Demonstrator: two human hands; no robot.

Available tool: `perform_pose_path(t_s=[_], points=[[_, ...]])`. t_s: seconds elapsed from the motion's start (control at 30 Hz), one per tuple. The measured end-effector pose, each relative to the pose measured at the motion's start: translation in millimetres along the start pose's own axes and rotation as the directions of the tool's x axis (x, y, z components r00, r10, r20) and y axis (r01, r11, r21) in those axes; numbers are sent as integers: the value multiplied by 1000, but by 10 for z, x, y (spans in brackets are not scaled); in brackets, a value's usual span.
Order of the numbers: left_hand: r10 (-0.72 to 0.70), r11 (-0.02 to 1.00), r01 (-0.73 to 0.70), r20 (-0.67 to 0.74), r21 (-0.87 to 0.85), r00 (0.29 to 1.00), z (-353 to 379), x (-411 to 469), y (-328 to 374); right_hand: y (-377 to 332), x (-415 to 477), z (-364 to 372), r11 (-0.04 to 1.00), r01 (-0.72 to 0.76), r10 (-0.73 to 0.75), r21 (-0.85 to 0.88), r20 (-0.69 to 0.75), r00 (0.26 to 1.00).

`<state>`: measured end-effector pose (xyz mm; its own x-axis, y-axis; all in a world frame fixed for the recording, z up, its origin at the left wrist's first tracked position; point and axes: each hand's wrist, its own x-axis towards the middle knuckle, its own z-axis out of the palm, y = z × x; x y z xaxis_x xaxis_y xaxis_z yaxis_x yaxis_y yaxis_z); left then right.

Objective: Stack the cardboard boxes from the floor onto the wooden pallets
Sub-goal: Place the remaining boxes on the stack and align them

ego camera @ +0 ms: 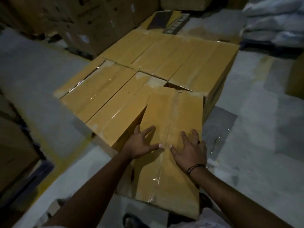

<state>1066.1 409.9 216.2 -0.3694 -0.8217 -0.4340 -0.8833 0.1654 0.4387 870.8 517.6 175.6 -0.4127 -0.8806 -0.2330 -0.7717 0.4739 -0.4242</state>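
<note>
Both hands are flat on top of the box (171, 129), palms down, fingers spread wide, gripping nothing. The left hand (141, 143) sits on the left half of the lid, its thumb pointing in toward the taped centre seam (166, 145). The right hand (189, 149) lies on the right half, thumb tip almost meeting the left thumb across that seam, outer fingers reaching the box's right edge. A dark band (195, 168) circles the right wrist.

This box runs away from the fingertips, tilted, its far end lying against the stack (148, 68) of taped boxes ahead, its near end down toward the person's feet. Left of the left hand's fingers, a dark wedge of gap opens between the box and its neighbour. Beyond the fingertips, the stack's tops form a flat layer. The grey floor (256, 112) spreads right of the right hand. The pallet is not visible beneath the stack.
</note>
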Motion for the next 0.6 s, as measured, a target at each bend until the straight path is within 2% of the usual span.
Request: perform_pose_path(t_s=[0.17, 0.37, 0.5, 0.6], points=[[206, 979, -206, 59, -3, 977, -263, 132, -498, -510, -223, 315, 984, -177, 179, 23, -152, 972], [364, 931, -366, 123, -4, 923, -563, 253, -760, -1004, -492, 565, 929, -353, 368, 107, -197, 909], [446, 894, -448, 150, -17, 883, -700, 430, -834, -1154, -479, 645, 924, -363, 381, 120, -236, 894], [426, 904, -428, 121, -14, 897, -727, 549, -844, -1196, -361, 712, 928, -365, 371, 69, -221, 902]])
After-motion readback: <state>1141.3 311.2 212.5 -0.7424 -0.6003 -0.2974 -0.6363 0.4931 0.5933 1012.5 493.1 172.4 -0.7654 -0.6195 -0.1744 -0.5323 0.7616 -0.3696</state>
